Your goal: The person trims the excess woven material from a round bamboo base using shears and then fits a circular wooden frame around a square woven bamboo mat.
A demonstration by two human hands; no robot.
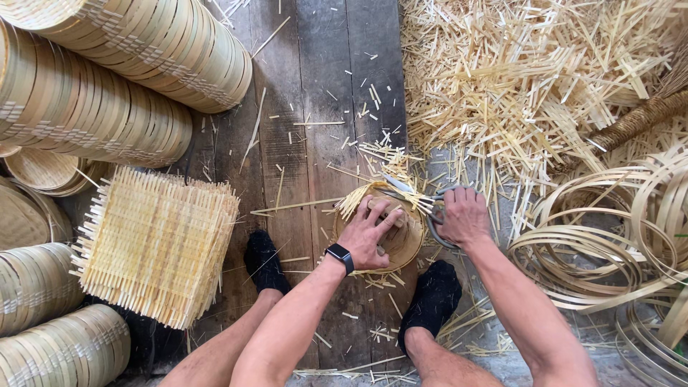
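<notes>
Carefully, I press my left hand (369, 233), fingers spread, on the round bamboo frame (390, 233) at centre while my right hand (462, 215), wrapped around the shears (430, 211), should trim flush along the rim.

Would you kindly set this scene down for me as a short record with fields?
Left hand: pressed flat on a round woven bamboo basket on the floor
Right hand: gripping grey metal shears at the basket's rim
Feet: black socks either side of the basket
Left of the person: stack of square woven bamboo mats, rolled stacks of round bamboo frames
Right of the person: pile of bamboo offcuts, loose bamboo strip hoops
Floor: dark wooden planks
</notes>
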